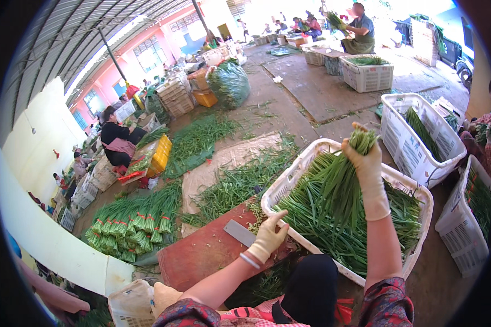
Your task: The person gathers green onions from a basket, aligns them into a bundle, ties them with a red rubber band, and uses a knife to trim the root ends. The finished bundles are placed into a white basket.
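My right hand (367, 159), in a pale glove, grips a bunch of long green stalks (339, 184), which look like garlic chives. Their cut ends stick up out of the fist and the leaves hang down. Below it, a white plastic crate (325, 144) holds many more of these greens (311, 220). My left hand (271, 236), also gloved, is at the crate's near left corner with thumb and fingers apart and nothing visible in them. Beside its wrist a cleaver blade (239, 233) lies on a worn red board (204, 245); the hand hides the handle end.
Bundles tied with red bands (135, 229) lie on the floor at left. Loose greens (237, 184) cover a tan sheet ahead. White crates (423, 139) stand at right. A seated person (116, 135) works by a yellow crate (161, 153); another person (358, 32) holds greens farther off.
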A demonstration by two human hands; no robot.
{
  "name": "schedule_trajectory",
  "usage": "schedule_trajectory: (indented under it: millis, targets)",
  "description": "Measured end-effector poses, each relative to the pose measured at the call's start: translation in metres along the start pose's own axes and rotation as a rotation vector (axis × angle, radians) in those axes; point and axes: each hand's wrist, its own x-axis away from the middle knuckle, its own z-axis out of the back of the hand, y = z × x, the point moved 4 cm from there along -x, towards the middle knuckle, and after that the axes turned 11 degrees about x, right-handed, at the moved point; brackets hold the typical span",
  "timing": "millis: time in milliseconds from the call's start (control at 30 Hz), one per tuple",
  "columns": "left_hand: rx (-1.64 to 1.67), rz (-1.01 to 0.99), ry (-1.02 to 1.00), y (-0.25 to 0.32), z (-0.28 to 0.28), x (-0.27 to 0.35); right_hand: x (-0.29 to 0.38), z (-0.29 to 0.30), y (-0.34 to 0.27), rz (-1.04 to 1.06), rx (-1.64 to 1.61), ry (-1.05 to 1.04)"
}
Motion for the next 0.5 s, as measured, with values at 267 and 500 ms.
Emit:
schedule_trajectory:
  millis: [267,500]
  targets:
    - [1.089,0.582,-0.439,0.07,-0.01,0.1,0.09,-0.075,-0.054,-0.006,-0.258,-0.134]
    - [1.978,0.383,-0.657,0.104,0.002,0.12,0.214,-0.131,-0.104,0.2,-0.143,-0.292]
